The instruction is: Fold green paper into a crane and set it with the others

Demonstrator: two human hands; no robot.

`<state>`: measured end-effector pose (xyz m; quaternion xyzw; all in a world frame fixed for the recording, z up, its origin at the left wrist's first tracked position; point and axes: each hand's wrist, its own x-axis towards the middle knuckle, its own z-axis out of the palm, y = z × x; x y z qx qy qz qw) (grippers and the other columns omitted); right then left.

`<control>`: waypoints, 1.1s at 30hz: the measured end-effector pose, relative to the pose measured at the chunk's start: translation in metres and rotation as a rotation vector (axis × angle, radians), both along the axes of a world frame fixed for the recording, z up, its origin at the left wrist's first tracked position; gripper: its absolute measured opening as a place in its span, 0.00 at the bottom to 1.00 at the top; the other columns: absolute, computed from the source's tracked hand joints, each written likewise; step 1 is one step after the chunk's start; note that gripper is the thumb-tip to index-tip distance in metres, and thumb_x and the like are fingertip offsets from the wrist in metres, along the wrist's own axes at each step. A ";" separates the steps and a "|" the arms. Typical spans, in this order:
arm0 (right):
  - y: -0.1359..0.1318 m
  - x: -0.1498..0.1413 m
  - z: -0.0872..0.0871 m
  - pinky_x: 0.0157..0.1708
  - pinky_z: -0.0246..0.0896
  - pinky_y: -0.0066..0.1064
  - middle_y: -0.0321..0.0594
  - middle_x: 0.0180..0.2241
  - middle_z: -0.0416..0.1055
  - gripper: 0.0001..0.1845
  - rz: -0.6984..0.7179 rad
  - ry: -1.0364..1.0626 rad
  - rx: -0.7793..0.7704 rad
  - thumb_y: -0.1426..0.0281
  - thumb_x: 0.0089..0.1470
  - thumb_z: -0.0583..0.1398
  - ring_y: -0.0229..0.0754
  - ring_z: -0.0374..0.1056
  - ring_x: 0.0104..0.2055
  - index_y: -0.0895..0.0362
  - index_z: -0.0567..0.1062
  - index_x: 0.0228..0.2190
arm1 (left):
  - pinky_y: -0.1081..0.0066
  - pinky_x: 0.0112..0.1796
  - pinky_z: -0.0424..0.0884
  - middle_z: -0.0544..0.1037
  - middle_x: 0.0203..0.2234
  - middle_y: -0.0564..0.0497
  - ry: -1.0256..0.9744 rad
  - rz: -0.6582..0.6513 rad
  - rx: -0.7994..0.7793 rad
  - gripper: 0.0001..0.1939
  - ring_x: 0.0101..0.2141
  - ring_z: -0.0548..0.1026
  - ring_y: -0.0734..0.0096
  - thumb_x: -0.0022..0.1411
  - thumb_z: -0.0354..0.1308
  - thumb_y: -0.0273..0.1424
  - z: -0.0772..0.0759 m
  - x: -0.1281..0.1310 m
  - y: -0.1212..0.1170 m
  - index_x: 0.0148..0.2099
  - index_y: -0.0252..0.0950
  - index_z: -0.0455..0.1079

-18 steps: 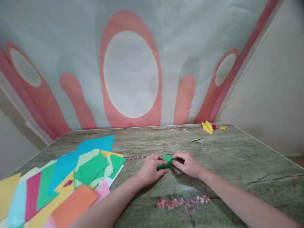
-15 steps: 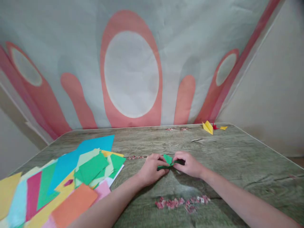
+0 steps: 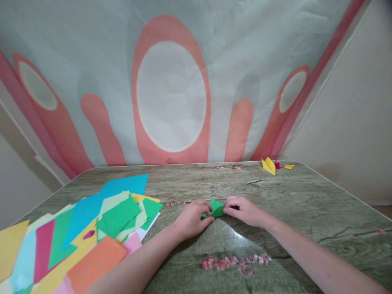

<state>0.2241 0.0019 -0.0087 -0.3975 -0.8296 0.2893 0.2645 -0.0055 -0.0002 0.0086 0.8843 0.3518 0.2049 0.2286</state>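
A small piece of folded green paper (image 3: 217, 208) is held low over the wooden-patterned table, between my two hands. My left hand (image 3: 193, 217) grips its left side, fingers bent over the top and thumb below. On the right edge, my right hand (image 3: 241, 210) pinches the paper between thumb and fingertips. The paper's broad green face shows between the hands; its two ends are partly hidden by my fingers.
Loose coloured paper sheets, with an orange one (image 3: 96, 263) and a blue one (image 3: 125, 184), overlap on the left. A folded yellow paper plane (image 3: 268, 166) and a small red folded piece (image 3: 277, 164) lie at the far right edge. The table (image 3: 306, 204) carries printed pink flowers.
The green paper has turned so that a wider face shows between the hands. My fingers have shifted slightly, the left ones now bent further over it.
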 end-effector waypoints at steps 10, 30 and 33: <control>-0.001 -0.014 -0.004 0.37 0.57 0.30 0.39 0.35 0.65 0.09 -0.208 0.015 0.140 0.68 0.56 0.54 0.38 0.63 0.36 0.57 0.69 0.26 | 0.69 0.42 0.66 0.78 0.36 0.51 -0.106 0.192 -0.113 0.20 0.39 0.74 0.67 0.59 0.52 0.31 -0.004 0.001 0.004 0.54 0.38 0.60; 0.000 -0.018 -0.014 0.36 0.61 0.32 0.40 0.36 0.68 0.10 -0.262 0.001 0.176 0.68 0.55 0.55 0.38 0.64 0.33 0.55 0.69 0.40 | 0.59 0.57 0.53 0.53 0.60 0.42 0.300 0.016 0.231 0.27 0.60 0.50 0.60 0.63 0.46 0.38 -0.010 0.014 -0.021 0.62 0.34 0.49; -0.002 -0.017 -0.013 0.38 0.61 0.34 0.42 0.37 0.68 0.11 -0.218 0.015 0.229 0.68 0.56 0.54 0.40 0.64 0.36 0.55 0.70 0.41 | 0.60 0.57 0.54 0.55 0.60 0.42 0.302 0.022 0.231 0.25 0.59 0.53 0.61 0.64 0.44 0.37 -0.012 0.013 -0.020 0.61 0.35 0.51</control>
